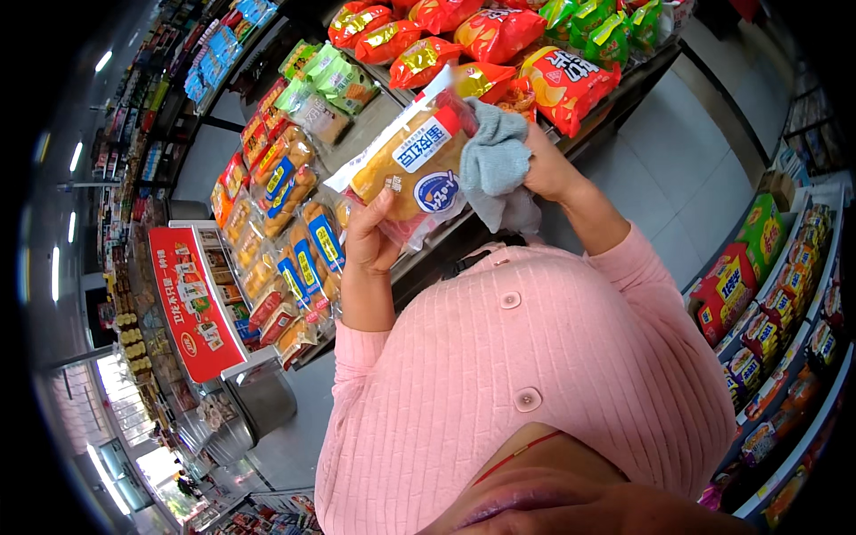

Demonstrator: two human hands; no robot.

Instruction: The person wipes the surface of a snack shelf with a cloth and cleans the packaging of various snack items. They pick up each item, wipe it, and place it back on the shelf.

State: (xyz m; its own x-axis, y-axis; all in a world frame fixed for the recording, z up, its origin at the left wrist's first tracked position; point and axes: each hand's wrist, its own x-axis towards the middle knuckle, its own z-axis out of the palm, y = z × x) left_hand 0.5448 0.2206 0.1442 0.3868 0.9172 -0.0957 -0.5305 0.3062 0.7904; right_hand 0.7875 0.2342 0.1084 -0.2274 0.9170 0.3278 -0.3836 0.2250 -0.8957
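Note:
My left hand (pixel 372 231) grips the lower left end of a clear-wrapped packaged bread (pixel 408 164), thumb on the front of the wrapper. The package is tilted, with white, red and blue printing and golden bread inside. At its right end my right hand (pixel 547 164) holds a grey-blue cloth (pixel 495 154), bunched up and hanging down. The cloth lies against the wrapper there. Whether the right fingers also pinch the package is hidden by the cloth. Both hands are above the near edge of a display table (pixel 364 127).
Red chip bags (pixel 568 83) and green snack bags (pixel 605 33) crowd the table's far right. Left of the hands lie wrapped bread rolls (pixel 321 241) and pale green packs (pixel 341 77). A red-fronted rack (pixel 194 301) stands at the left. Stocked shelves (pixel 782 314) curve along the right.

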